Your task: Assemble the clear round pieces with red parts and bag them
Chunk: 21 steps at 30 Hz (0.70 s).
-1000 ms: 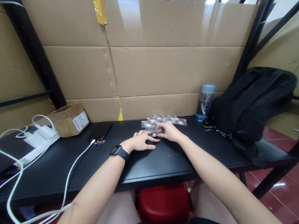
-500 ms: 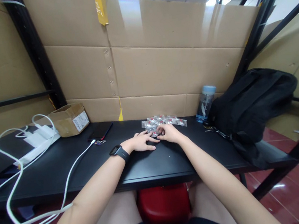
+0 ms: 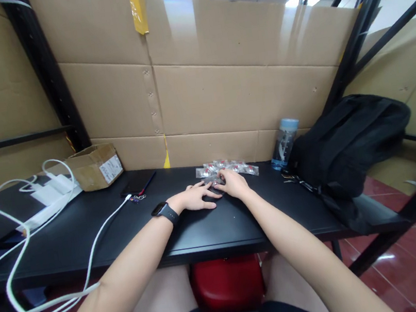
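Several small clear plastic packets (image 3: 249, 169) with red and silvery contents lie in an overlapping group at the back of the black table (image 3: 127, 241). My left hand (image 3: 198, 197), a dark smartwatch (image 3: 165, 212) on its wrist, rests flat with fingers spread, their tips at the near side of the group. Close beside it, my right hand (image 3: 234, 183) has its fingers curled and pinched at a small clear packet (image 3: 216, 181) with a bit of red in it. My fingers partly cover this packet, and its exact contents are too small to make out.
On the left are an opened cardboard box (image 3: 98, 167), white chargers on a power strip (image 3: 40, 215), looping white cables (image 3: 99, 240), a dark phone (image 3: 134, 183) and small keys. A water bottle (image 3: 284, 144) and a black backpack (image 3: 350, 140) stand right. Cardboard panels (image 3: 203, 99) rise behind.
My right hand's fingers have shifted slightly up and away from me at the packet. My left hand stays almost in place, and the whole view has moved very slightly.
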Available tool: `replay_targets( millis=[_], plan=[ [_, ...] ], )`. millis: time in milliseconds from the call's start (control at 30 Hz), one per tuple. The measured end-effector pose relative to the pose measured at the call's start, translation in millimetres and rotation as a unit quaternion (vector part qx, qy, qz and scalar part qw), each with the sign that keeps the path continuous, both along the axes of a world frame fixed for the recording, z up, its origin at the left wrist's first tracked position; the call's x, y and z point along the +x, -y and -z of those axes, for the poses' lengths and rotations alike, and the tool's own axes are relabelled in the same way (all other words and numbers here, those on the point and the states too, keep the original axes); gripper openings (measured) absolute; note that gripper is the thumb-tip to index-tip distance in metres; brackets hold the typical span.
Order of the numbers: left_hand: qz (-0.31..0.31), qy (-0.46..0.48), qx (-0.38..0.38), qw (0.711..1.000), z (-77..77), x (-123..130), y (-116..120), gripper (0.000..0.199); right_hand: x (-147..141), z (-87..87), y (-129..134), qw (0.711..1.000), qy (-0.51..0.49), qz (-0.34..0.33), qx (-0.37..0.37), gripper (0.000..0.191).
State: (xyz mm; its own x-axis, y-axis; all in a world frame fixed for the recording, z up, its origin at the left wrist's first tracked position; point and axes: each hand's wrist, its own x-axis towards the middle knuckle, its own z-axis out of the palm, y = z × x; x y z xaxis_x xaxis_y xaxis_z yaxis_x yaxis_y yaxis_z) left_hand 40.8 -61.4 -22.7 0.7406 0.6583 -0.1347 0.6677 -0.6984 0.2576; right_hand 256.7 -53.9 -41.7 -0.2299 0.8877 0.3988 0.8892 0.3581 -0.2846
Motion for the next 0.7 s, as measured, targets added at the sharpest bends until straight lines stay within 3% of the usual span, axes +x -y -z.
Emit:
replay_targets(
  millis=[367, 567, 700],
  plan=[
    [0.002, 0.005, 0.006, 1.0, 1.5, -0.3, -2.0, 0.051, -10.1, 3.1, -6.1, 0.998, 0.015, 0.051, 0.031, 0.021],
    [-0.011, 0.024, 0.031, 0.999, -5.5, -4.2, 1.9, 0.039, 8.0, 3.0, -4.3, 0.994, -0.004, -0.111, -0.012, 0.023],
    [-0.034, 0.057, 0.068, 0.995, -6.9, -6.9, 1.9, 0.038, 21.6, 0.4, -4.4, 0.986, -0.012, -0.159, -0.047, 0.024]
  ],
)
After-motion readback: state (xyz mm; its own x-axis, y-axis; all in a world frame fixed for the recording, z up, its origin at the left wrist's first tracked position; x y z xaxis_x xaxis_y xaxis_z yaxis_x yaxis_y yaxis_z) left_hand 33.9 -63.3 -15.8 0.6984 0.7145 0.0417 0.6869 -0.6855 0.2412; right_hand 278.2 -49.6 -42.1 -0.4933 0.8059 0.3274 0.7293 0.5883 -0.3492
